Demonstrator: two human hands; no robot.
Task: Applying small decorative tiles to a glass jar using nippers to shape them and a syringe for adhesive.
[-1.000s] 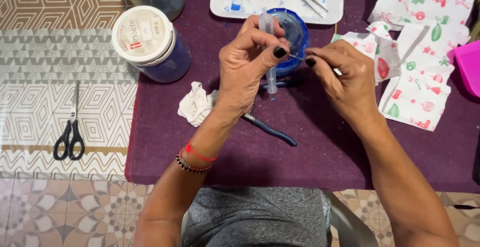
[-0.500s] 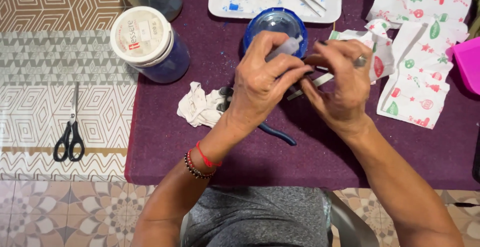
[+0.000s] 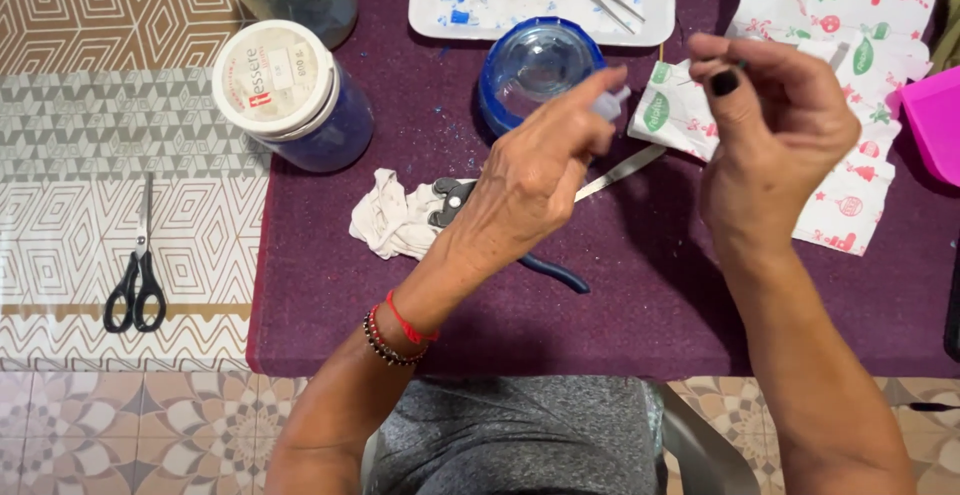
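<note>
Hands now drawn apart above the purple counter (image 3: 620,285), no longer joined over the blue bowl (image 3: 540,67). Left hand (image 3: 535,180) closed, pinching a small pale piece (image 3: 608,105); right hand (image 3: 775,140) pinched on something thin, too small to identify. Joint handling apparently over.

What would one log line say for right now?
left hand: pinching small pale bottle | right hand: pinching tiny dark piece | below: blue bowl, pliers

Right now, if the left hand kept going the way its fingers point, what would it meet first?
The left hand points up and right, holding a small pale piece. First in that line looks to be the printed paper napkin, though height above the table is unclear.
</note>
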